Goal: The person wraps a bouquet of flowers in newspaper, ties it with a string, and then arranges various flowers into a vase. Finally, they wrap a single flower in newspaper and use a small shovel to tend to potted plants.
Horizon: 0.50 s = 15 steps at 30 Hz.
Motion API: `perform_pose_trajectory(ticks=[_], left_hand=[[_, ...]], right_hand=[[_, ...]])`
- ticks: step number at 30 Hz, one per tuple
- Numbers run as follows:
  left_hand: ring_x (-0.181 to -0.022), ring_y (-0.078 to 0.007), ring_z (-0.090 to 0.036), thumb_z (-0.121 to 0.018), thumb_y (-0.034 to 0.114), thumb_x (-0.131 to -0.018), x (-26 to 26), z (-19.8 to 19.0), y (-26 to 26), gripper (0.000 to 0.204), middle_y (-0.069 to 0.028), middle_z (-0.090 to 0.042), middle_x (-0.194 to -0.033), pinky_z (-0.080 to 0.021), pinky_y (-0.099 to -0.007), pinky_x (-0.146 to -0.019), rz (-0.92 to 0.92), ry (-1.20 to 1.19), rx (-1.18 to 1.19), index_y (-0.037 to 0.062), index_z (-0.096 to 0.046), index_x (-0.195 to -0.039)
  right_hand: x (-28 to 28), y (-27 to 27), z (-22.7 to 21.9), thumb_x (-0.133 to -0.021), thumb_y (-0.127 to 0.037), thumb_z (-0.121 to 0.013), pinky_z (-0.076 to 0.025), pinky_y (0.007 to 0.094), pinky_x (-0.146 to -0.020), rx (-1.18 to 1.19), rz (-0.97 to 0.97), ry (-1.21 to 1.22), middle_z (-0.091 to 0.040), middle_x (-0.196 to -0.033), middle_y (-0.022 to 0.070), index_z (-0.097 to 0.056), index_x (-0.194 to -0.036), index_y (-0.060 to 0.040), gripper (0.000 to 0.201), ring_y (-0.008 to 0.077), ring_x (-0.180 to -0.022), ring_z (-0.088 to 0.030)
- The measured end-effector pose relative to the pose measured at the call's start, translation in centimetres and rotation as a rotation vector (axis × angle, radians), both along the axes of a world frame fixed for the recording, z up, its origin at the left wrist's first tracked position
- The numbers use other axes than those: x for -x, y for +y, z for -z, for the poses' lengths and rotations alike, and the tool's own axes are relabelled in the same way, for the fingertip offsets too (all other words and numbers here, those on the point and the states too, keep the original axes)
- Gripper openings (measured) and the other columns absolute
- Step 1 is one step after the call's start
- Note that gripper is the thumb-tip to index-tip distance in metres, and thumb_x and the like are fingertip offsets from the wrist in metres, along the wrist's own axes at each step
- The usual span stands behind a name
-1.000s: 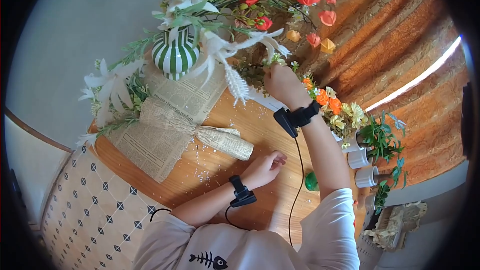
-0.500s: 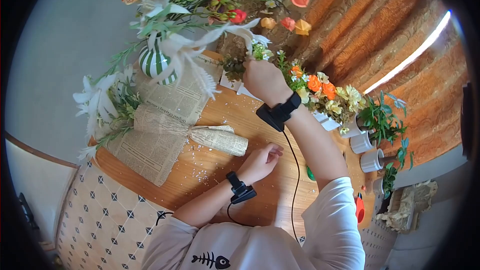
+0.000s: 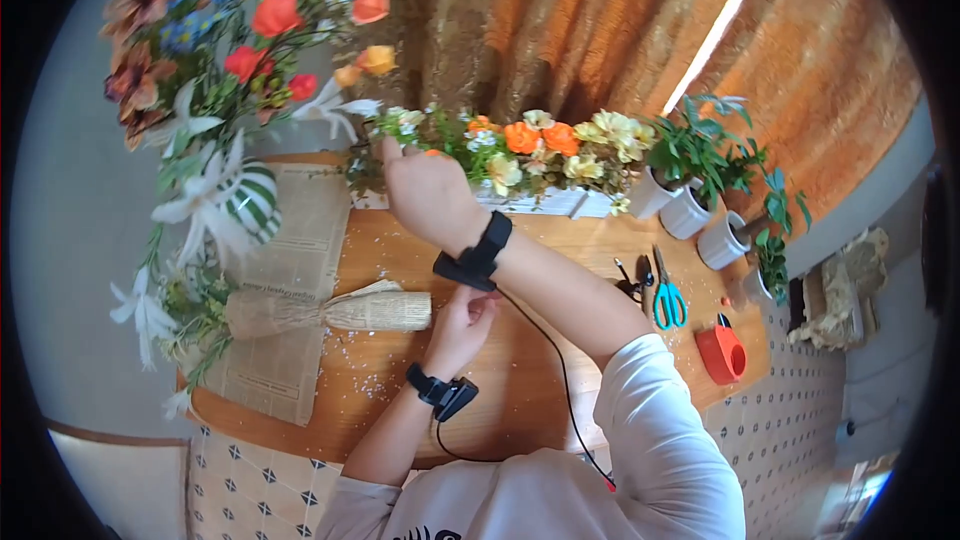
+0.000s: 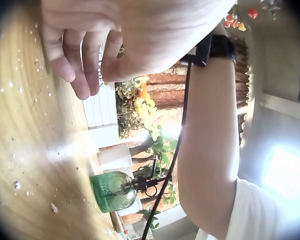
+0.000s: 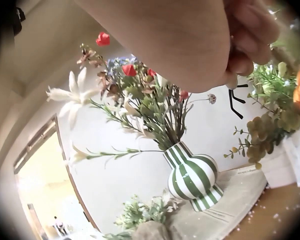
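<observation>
My right hand (image 3: 430,190) reaches to the left end of a long white planter box (image 3: 590,204) of artificial flowers. Its fingers are bent, fingertips right at small white and green blooms (image 3: 405,120); I cannot tell whether they pinch a stem. In the right wrist view, greenery (image 5: 262,127) sits just beside these fingers. My left hand (image 3: 460,325), fingers loosely curled and holding nothing, rests low over the table below the right wrist. Near it lies a newspaper-wrapped bouquet (image 3: 385,311) with white lilies (image 3: 140,308).
A green-and-white striped vase (image 3: 255,202) of tall flowers stands at left on newspaper (image 3: 300,230). Potted plants (image 3: 685,212), teal-handled scissors (image 3: 670,302) and a red tape dispenser (image 3: 722,352) are at right. The left wrist view shows a green spray bottle (image 4: 112,192). White crumbs litter the wooden table.
The head view has swung right, bringing the scissors and the tape dispenser into sight. My right hand stays by the planter's left end, and my left hand stays near the wrapped bouquet.
</observation>
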<state>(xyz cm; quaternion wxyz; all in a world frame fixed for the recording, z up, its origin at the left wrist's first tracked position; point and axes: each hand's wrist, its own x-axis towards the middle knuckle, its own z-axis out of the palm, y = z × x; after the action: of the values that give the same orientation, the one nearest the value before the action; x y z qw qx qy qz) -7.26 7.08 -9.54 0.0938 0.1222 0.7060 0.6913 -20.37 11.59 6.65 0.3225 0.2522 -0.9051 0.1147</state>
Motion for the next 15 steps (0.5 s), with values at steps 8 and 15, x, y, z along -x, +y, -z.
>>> perform_pose_trajectory(ticks=[8,15], left_hand=[[-0.114,-0.0161,-0.069,-0.058,-0.007,-0.099,0.1,-0.2,-1.1,0.038,-0.0125,-0.073,-0.124,-0.056,-0.0313,-0.096,-0.083,0.056,-0.042,0.0000,-0.060,-0.137],[-0.104,-0.0151,-0.069,-0.058,0.002,-0.109,-0.4,-2.3,-0.5,0.028,-0.0123,-0.072,-0.124,-0.055,-0.0277,-0.096,0.004,0.050,-0.050,-0.0036,-0.058,-0.137]], right_hand=[[-15.8,10.7,-0.3,-0.109,-0.021,-0.056,-0.058,0.0523,-0.076,0.391,-0.249,-0.388,-0.073,-0.108,0.0214,-0.053,-0.143,-0.0053,0.038,0.0431,-0.096,-0.072],[-28.6,25.1,0.5,-0.107,-0.013,-0.063,-0.057,0.0427,-0.074,0.615,0.260,-0.337,-0.070,-0.109,0.0232,-0.054,-0.138,0.0022,0.036,0.0384,-0.085,-0.072]])
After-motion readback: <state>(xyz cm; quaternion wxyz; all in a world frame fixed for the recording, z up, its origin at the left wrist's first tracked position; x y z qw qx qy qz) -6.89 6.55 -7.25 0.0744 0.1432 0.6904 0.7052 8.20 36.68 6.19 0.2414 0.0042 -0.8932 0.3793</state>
